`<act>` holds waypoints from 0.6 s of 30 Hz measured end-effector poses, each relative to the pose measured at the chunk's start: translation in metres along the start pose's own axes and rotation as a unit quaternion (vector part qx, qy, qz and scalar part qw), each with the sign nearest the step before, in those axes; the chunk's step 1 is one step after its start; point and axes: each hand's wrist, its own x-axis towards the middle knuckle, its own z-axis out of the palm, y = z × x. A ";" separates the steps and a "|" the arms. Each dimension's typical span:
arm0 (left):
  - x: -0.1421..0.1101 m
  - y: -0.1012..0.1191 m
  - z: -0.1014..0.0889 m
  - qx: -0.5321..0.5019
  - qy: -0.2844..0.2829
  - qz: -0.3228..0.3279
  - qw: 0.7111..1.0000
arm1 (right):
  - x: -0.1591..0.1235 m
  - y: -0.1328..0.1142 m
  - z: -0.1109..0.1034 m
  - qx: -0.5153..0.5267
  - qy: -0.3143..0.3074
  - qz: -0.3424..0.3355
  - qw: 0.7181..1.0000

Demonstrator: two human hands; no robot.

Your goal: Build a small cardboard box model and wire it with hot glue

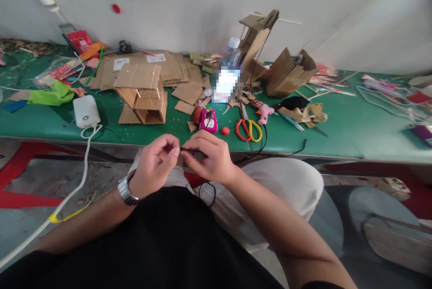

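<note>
Both my hands meet over my lap, just in front of the green table's edge (pixel 303 151). My left hand (pixel 155 163), with a metal watch (pixel 126 190) on its wrist, pinches one end of a thin black wire (pixel 189 150). My right hand (pixel 209 156) pinches the same wire beside it, fingers curled. The wire loops down below my right wrist (pixel 211 190). Closest on the table are a pink box (pixel 208 120), a red cap (pixel 225 130) and red-and-yellow scissors (pixel 249 130).
On the table stand a cardboard model (pixel 143 95), flat cardboard sheets (pixel 168 68), a water bottle (pixel 231 55), a tall cardboard frame (pixel 258 39), a pink glue gun (pixel 265 112) and a white power bank (pixel 86 111) with a white cable. Paper scraps lie at both ends.
</note>
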 end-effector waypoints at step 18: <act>-0.001 -0.004 0.001 -0.026 -0.008 -0.026 0.999 | 0.002 -0.002 -0.001 0.024 -0.004 0.036 0.999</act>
